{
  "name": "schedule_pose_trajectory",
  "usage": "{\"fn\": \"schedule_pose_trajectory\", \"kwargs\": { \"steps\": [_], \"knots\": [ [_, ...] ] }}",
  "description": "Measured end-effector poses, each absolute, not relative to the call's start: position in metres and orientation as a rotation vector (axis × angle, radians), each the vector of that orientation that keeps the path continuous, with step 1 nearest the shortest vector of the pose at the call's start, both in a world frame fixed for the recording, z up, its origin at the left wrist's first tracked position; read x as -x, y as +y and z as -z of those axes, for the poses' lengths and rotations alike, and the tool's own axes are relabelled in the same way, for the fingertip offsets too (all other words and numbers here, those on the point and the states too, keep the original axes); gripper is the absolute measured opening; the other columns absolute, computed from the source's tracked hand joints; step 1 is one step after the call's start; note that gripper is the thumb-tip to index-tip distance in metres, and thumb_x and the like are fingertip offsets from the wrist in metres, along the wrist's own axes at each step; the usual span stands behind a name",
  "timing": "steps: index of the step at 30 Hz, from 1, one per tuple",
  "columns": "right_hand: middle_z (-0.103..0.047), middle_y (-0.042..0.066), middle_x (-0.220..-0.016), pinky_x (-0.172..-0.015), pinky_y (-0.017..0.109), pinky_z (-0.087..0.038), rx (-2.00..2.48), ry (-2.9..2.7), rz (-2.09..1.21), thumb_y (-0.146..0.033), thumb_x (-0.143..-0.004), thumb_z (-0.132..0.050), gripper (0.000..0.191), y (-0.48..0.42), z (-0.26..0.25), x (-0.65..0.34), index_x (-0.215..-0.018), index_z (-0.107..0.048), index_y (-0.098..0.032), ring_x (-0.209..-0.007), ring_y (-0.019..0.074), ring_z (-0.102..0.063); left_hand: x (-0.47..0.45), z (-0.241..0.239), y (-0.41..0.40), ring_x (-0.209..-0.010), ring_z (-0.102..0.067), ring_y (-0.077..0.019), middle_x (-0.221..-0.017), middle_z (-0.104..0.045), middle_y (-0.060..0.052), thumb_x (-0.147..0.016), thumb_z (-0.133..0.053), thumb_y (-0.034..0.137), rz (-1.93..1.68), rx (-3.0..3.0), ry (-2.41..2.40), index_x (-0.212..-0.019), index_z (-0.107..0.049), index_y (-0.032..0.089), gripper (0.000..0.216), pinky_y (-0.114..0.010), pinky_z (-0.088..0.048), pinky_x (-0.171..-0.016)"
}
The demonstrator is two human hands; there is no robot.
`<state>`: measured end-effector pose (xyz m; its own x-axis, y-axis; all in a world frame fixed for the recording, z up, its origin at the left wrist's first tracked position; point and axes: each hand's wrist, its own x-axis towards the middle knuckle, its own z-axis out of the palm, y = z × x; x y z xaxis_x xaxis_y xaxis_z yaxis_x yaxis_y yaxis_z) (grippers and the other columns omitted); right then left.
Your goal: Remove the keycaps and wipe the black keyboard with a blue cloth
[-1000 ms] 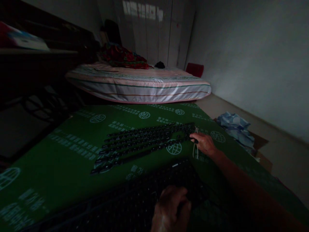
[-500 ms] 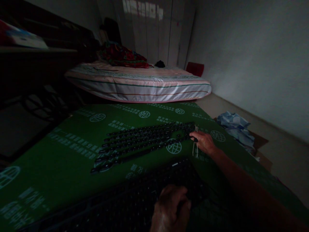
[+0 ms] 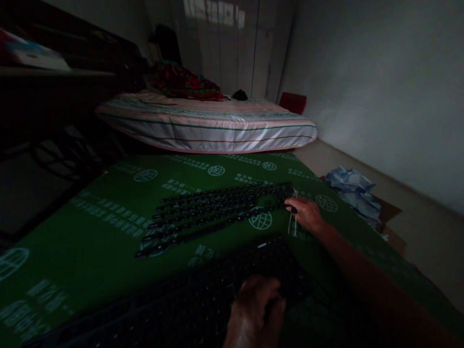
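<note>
Several rows of small black pieces that look like keycaps (image 3: 203, 212) lie side by side on the green printed table cover (image 3: 108, 212). At their right end my right hand (image 3: 306, 212) is closed, thumb and finger pinching a small black keycap (image 3: 294, 210). Thin pale wire or string loops (image 3: 292, 224) show beside those fingertips. In front of me lies a black keyboard (image 3: 174, 299), too dark to make out its keys well. My left hand (image 3: 257, 309) is over its right part, fingers curled in; shadow hides the fingertips and anything in them.
Beyond the table stands a bed (image 3: 217, 130) with a striped sheet and a red patterned blanket (image 3: 184, 82). Blue and white cloth or plastic (image 3: 350, 188) lies on the floor at the right. A dark shelf (image 3: 54, 72) with items on it is at the left.
The view has shifted very slightly. Both hands stay where they were, and the rows of keycaps look the same.
</note>
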<state>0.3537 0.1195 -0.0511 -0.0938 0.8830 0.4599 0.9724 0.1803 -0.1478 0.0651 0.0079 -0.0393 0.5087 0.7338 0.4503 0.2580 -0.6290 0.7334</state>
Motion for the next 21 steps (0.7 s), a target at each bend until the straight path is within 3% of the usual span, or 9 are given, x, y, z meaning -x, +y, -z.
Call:
{"fn": "schedule_pose_trajectory", "kwargs": {
  "steps": [21],
  "knots": [
    [-0.072, 0.005, -0.095, -0.077, 0.027, -0.049, 1.752, -1.964, 0.287, -0.017, -0.084, -0.055, 0.021, 0.1223, 0.0530, -0.3556, -0.097, -0.070, -0.025, -0.086, 0.0184, -0.067, -0.0666, 0.0354, 0.0070, -0.086, -0.067, -0.0155, -0.082, -0.070, 0.002, -0.079, -0.057, 0.008, -1.022, -2.128, 0.854, -0.103, -0.060, 0.023, 0.029, -0.024, -0.056, -0.072]
  ]
}}
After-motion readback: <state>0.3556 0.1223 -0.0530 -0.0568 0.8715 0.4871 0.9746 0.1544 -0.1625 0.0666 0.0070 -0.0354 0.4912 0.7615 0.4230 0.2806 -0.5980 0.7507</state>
